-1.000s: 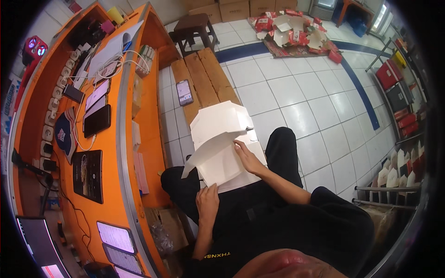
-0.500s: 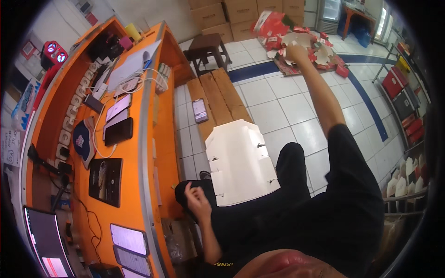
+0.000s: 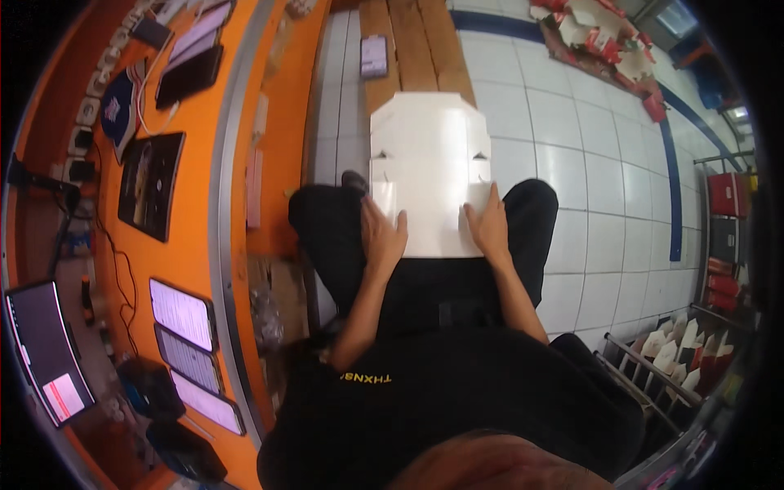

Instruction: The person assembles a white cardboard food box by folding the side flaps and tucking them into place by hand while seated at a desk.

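Note:
A white flat cardboard box blank with cut corners and slotted side flaps lies between my knees, over the near end of the wooden bench. My left hand grips its near left side flap, with the thumb on the inner side. On the opposite side, my right hand holds the near right flap the same way. Both near flaps look slightly raised from the middle panel. Parts of the fingers are hidden behind the flaps.
A phone lies on the bench. To my left runs an orange counter with several phones, a tablet and a cap. Red and white cardboard pieces are heaped on the floor at far right. A metal rack holds folded cartons.
My right arm has come back from the cardboard heap to the blank's right flap. My left hand has moved from my left knee onto its left flap. The view has tilted downward.

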The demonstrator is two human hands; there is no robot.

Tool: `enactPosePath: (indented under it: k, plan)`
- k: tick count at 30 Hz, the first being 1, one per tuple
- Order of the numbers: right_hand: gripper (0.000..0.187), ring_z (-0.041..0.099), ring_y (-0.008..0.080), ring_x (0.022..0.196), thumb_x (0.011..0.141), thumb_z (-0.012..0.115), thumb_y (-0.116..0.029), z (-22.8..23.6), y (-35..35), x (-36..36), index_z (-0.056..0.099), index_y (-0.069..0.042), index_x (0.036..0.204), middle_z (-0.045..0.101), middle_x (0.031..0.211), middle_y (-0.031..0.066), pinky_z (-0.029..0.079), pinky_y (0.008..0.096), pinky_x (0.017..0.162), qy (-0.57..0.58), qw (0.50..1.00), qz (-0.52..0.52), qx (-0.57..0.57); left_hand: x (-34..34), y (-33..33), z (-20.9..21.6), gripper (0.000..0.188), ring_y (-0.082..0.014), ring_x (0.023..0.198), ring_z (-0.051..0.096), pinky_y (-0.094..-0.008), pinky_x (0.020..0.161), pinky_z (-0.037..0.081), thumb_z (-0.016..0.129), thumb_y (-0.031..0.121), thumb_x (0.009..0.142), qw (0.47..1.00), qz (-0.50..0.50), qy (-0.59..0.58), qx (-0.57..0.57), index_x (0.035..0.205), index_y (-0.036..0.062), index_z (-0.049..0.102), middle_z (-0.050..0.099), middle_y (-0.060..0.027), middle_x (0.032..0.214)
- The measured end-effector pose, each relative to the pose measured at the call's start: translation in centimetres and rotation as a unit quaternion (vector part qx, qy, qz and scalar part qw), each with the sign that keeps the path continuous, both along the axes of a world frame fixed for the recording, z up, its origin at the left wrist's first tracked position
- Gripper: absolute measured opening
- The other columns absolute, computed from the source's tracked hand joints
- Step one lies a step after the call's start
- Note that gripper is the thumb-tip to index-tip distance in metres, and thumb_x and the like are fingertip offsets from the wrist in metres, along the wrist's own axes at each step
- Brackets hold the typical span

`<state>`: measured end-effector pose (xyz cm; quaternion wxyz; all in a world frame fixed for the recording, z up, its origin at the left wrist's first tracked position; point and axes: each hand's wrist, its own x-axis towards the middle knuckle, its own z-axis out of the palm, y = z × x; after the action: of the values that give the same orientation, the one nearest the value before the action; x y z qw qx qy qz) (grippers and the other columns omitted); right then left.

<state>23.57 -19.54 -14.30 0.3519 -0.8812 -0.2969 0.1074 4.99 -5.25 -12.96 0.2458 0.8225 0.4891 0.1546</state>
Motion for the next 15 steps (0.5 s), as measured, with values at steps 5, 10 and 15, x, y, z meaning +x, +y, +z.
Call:
enactPosePath:
  k: [5,10,15]
  plan:
    - [0.068,0.055,0.0497,0.121,0.093,0.067,-0.012,3.4,1.3,-0.3,0.039,-0.001,0.154,0.055,0.133,0.0342,0.046,0.0538,0.102,0.019,0.997,0.049,-0.063,0.9,-0.6,2.2,0.066,-0.0457,0.136,0.048,-0.0571,0.120,0.030,0.067,0.013,0.092,0.997,-0.047,0.042,-0.034,0.151,-0.0018,0.040,0.058,-0.0283,0.137]
    - [0.066,0.053,0.0469,0.124,0.092,0.065,-0.007,2.6,1.2,0.6,0.040,0.000,0.152,0.052,0.137,0.0315,0.045,0.0516,0.105,0.087,0.995,0.004,-0.040,0.2,0.3,2.0,0.062,-0.0431,0.129,0.053,-0.0563,0.110,0.039,0.063,0.006,0.091,0.996,0.011,-0.040,-0.081,0.149,-0.0003,0.043,0.063,-0.0242,0.126]
    - [0.065,0.052,0.0490,0.126,0.091,0.066,-0.009,-0.2,0.1,1.0,0.040,0.006,0.149,0.052,0.136,0.0321,0.044,0.0524,0.106,0.058,0.997,-0.015,-0.054,-0.1,1.4,-0.6,0.062,-0.0443,0.125,0.056,-0.0530,0.107,0.044,0.061,0.009,0.091,0.998,0.067,0.007,-0.013,0.148,-0.0031,0.042,0.058,-0.0276,0.132]
